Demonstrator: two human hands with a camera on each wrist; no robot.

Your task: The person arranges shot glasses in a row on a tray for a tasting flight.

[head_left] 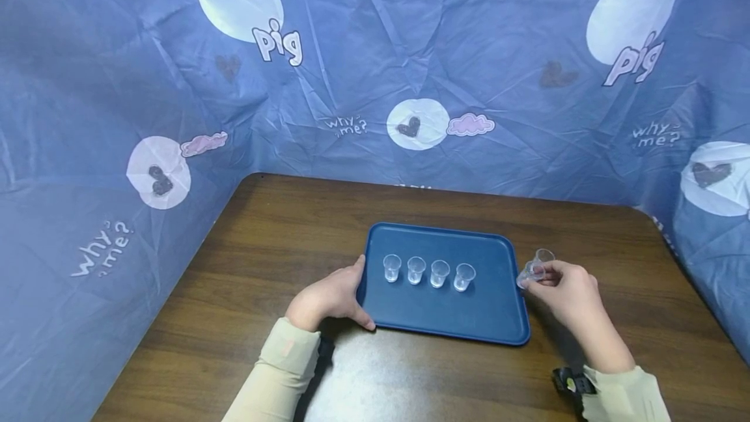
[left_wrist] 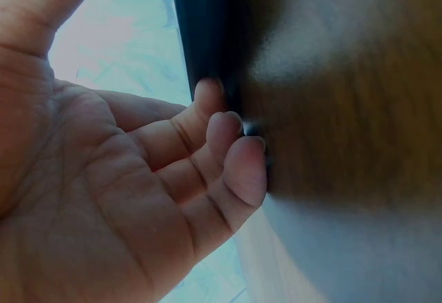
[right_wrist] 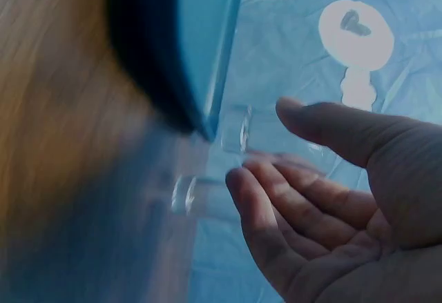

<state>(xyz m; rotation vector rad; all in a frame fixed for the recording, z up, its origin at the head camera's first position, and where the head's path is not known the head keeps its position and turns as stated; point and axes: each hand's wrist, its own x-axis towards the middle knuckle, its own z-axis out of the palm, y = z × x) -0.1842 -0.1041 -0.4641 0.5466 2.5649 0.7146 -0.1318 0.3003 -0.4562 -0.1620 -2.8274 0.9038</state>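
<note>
A blue tray [head_left: 410, 311] lies on the table with several clear shot glasses [head_left: 439, 273] standing upright in a row on it. My left hand [head_left: 331, 292] rests at the tray's left end, thumb by the near corner and fingers along the side. In the left wrist view its bent fingertips [left_wrist: 245, 172] meet the tray's edge low by the table. Beyond the tray's right edge, my right hand [head_left: 565, 292] pinches another shot glass [head_left: 530, 272] between thumb and fingers. One more glass [right_wrist: 185, 194] shows just behind those fingers; I cannot tell whether it touches them.
The brown wooden table [head_left: 281, 233] extends around the tray on all sides. Blue printed cloth [head_left: 363, 90] hangs along the back and both sides. A dark wrist strap [head_left: 574, 381] sits at the right sleeve.
</note>
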